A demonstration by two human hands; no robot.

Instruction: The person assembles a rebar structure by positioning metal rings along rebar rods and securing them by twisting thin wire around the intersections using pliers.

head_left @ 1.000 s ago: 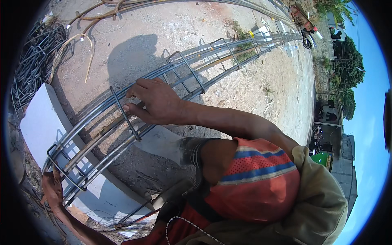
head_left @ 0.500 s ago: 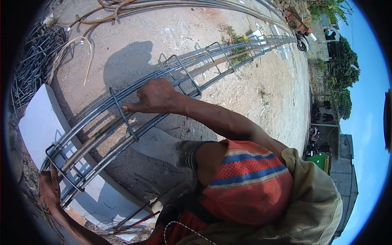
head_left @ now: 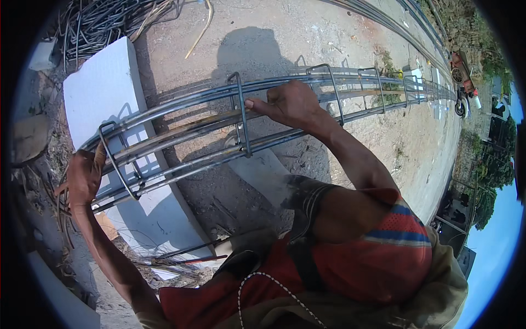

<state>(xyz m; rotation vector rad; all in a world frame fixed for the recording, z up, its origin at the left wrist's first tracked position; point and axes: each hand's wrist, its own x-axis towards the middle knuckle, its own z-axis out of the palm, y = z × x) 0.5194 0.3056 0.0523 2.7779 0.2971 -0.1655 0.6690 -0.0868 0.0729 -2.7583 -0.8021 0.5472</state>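
A long rebar cage (head_left: 203, 122) of steel bars and square stirrups stretches from the near left away to the far right. At its left end my left hand (head_left: 85, 178) is closed around the bars, just beside the end stirrup (head_left: 118, 164). My right hand (head_left: 290, 107) is closed over the upper bars farther along, its thumb stretched toward another stirrup (head_left: 241, 112). Below the cage's left part lies a white slab-like block (head_left: 104, 82). What the hidden fingers of both hands press on cannot be seen fully.
Bent stirrups lie in a pile (head_left: 109, 24) at the upper left. Long loose bars (head_left: 389, 24) run along the ground at the top right. Thin wires (head_left: 170, 263) lie by the block's lower end. A motorcycle (head_left: 462, 104) and a cart (head_left: 462, 71) stand far off.
The view has turned, so the cage lies more level and farther right and up in the picture. Both hands stay at about the same places on it.
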